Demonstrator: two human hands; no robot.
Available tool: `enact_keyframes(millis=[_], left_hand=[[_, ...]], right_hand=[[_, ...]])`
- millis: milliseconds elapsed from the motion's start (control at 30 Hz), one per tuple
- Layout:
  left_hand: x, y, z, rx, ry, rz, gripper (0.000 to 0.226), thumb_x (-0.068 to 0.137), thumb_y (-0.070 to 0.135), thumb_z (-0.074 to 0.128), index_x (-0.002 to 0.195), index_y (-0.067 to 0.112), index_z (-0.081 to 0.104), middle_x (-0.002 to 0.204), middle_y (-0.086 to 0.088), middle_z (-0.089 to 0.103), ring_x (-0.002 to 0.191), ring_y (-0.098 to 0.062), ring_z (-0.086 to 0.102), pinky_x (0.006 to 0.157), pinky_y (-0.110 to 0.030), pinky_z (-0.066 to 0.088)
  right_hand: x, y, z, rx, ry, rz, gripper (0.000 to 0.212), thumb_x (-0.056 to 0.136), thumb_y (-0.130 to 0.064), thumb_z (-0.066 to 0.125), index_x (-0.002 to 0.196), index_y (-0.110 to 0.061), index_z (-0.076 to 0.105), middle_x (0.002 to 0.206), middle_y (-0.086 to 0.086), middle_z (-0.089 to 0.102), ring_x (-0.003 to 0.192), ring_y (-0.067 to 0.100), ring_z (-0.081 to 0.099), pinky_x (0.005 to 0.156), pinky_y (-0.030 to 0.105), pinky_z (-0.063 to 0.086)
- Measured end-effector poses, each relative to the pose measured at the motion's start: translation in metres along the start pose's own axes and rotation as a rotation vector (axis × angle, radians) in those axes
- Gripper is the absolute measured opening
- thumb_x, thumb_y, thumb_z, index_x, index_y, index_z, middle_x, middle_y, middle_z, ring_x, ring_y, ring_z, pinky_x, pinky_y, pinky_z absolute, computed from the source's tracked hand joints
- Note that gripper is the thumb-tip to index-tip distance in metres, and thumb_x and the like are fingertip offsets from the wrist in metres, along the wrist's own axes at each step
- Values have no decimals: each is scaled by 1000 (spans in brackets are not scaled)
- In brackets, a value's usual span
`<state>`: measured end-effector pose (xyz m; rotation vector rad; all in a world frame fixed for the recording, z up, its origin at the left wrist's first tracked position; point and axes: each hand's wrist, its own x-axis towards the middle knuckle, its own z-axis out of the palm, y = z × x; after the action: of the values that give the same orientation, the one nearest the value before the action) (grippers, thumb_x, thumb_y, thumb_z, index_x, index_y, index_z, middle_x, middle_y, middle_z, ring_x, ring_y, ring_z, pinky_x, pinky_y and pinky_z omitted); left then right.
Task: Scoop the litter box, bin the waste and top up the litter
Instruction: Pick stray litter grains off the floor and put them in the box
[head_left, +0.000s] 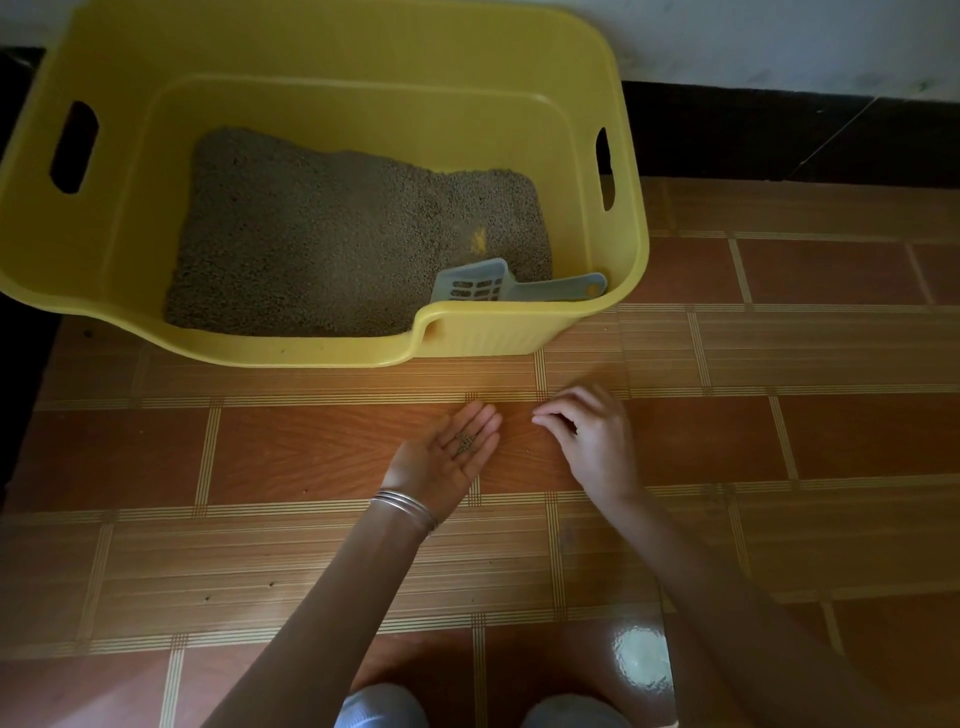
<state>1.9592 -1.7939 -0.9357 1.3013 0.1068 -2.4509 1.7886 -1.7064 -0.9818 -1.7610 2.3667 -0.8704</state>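
A yellow litter box (524, 332) stands on the tiled floor against the wall. Grey litter (322, 239) covers most of its bottom, leaving bare yellow plastic at the back. A pale blue slotted scoop (483, 283) lies in the near right corner of the box, handle to the right. In front of the box, my left hand (447, 457) lies palm up with straight fingers, a few litter granules (465, 443) resting on it. My right hand (592, 436) hovers palm down just to its right, fingers loosely curled with the tips near the floor, holding nothing I can see.
The brown patterned tile floor (779, 441) extends to the right and front. A dark skirting strip (779, 135) runs along the white wall behind. My knees (384, 706) show at the bottom edge. Silver bangles (405, 506) circle my left wrist.
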Motion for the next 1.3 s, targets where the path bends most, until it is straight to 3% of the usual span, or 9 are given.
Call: enact_keyframes(millis=[167, 267, 400, 500, 600, 700, 833, 1000, 1300], left_hand=[[-2, -1, 0, 15, -2, 3, 32, 98, 14, 37, 108, -6, 61, 108, -20, 67, 102, -30, 62, 85, -38, 48], [-4, -2, 1, 23, -3, 12, 31, 97, 13, 38, 109, -6, 60, 110, -21, 65, 103, -30, 62, 86, -38, 48], [-5, -10, 9, 34, -2, -20, 33, 99, 15, 37, 110, -7, 58, 111, -21, 64, 103, -29, 60, 86, -38, 48], [-4, -17, 16, 80, -8, -38, 33, 98, 15, 34, 105, -4, 60, 106, -16, 64, 97, -25, 59, 86, -36, 48], [-4, -21, 21, 75, -7, -52, 33, 98, 14, 34, 102, -4, 61, 102, -17, 66, 96, -26, 60, 89, -37, 47], [-4, -18, 20, 20, -22, -70, 34, 98, 12, 34, 105, -9, 60, 105, -22, 66, 101, -31, 61, 90, -41, 45], [-4, -10, 15, -13, -7, -49, 37, 100, 14, 31, 105, -8, 60, 105, -22, 66, 101, -32, 61, 88, -41, 45], [-7, -6, 9, 16, -11, -24, 34, 99, 12, 33, 110, -8, 58, 110, -22, 64, 103, -31, 60, 90, -40, 45], [-5, -4, 5, 22, 3, -10, 31, 98, 12, 38, 108, -8, 59, 107, -21, 66, 100, -30, 62, 82, -39, 48]], right_hand=[[0, -6, 3, -182, -3, -54, 19, 85, -28, 57, 75, -15, 66, 76, -1, 63, 75, 20, 56, 66, 34, 43], [2, -9, 2, -251, -58, -44, 10, 83, -21, 64, 74, -15, 63, 75, -1, 61, 74, 21, 55, 65, 34, 41], [-2, -25, -8, -37, -72, -18, 19, 87, -27, 51, 77, -14, 62, 79, -2, 62, 79, 17, 54, 71, 31, 40], [-8, -43, -15, 162, -103, -68, 17, 85, -26, 56, 79, -13, 65, 81, -4, 64, 82, 14, 54, 77, 28, 39], [-10, -40, -27, 287, -42, 32, 14, 82, -26, 62, 84, -15, 71, 85, -5, 67, 85, 13, 56, 80, 25, 40], [-11, -18, -35, 244, 12, 181, 15, 77, -28, 67, 87, -18, 73, 88, -4, 67, 89, 15, 57, 81, 30, 44], [-11, 7, -37, 124, -118, 300, 21, 71, -24, 75, 90, -19, 73, 92, -1, 63, 91, 16, 52, 81, 34, 43], [-2, 10, -30, 100, -178, 302, 29, 67, -29, 77, 94, -20, 73, 92, -1, 62, 89, 18, 55, 80, 32, 44], [12, 7, -14, 108, -174, 175, 20, 68, -32, 76, 84, -22, 74, 85, -2, 60, 84, 19, 56, 73, 40, 48]])
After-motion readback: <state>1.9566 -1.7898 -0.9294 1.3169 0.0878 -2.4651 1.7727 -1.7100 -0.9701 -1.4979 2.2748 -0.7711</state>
